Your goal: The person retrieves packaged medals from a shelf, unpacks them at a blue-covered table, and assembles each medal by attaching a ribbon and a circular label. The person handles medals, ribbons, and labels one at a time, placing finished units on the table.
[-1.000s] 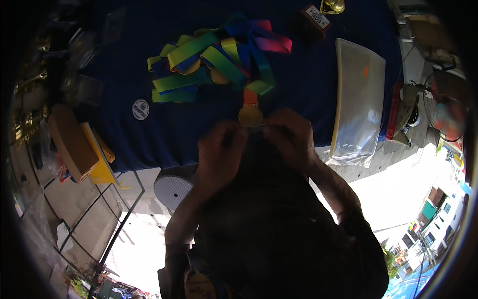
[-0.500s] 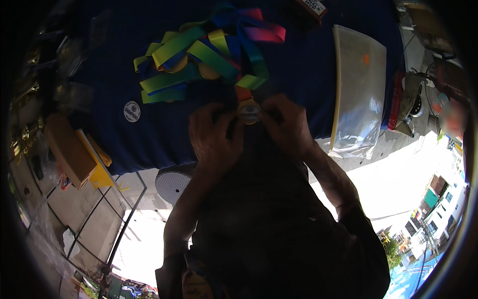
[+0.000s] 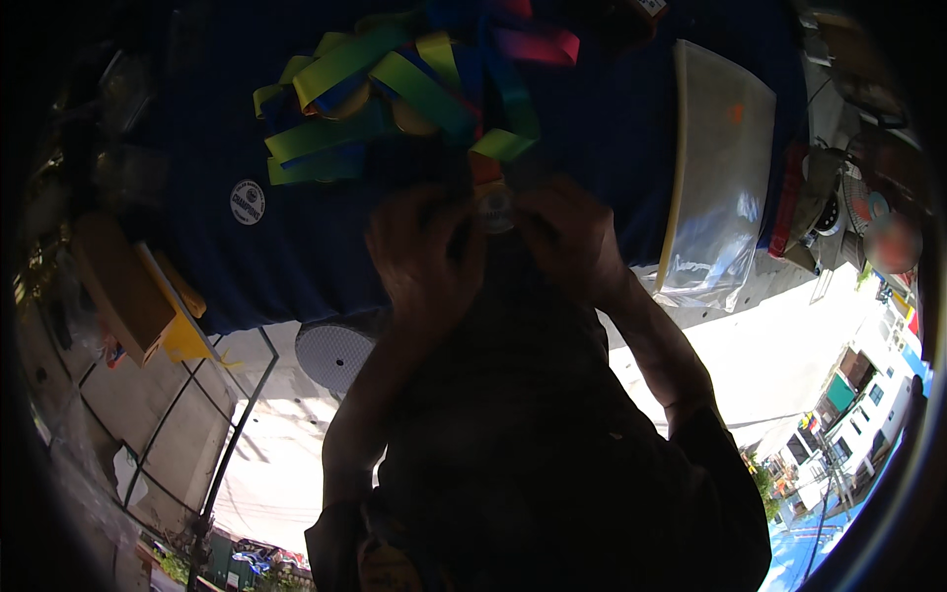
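Observation:
My left hand (image 3: 424,259) and my right hand (image 3: 564,237) meet over the near edge of a table covered in dark blue cloth (image 3: 296,247). Between their fingertips they hold a small round gold medal (image 3: 493,207) on an orange ribbon. Just beyond the hands lies a heap of ribbons (image 3: 395,89) in green, yellow, blue and pink, with other gold medals among them. Both hands are in shadow, so the finger detail is dim.
A round white sticker (image 3: 248,201) lies on the cloth at the left. A clear plastic bag (image 3: 720,168) rests on the table's right end. A white round stool (image 3: 335,353) and a yellow-edged cardboard box (image 3: 138,296) stand on the tiled floor below.
The view has shifted so the ribbons and table sit higher in the picture. Both hands keep hold of the medal and have risen with it toward the ribbon heap.

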The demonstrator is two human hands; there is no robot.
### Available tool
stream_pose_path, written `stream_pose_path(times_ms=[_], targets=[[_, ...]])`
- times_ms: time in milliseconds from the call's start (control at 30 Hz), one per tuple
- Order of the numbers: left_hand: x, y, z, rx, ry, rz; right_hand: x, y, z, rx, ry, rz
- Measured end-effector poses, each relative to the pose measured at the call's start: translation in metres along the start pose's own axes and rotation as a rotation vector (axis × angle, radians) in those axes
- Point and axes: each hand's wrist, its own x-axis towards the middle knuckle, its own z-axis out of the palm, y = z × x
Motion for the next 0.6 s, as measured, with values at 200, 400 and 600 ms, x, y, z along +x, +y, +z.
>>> stream_pose_path(times_ms=[200,400,600], targets=[[0.002,0.001,0.002,0.001,0.038,0.013,0.0,0.0,-0.003,0.008,-0.036,-0.002],[0.007,-0.001,0.0,-0.006,-0.015,0.041,-0.001,0.002,-0.002,-0.032,-0.055,-0.03],[0.011,-0.006,0.001,-0.006,-0.032,0.164,-0.001,0.002,0.003,-0.059,-0.001,-0.058]])
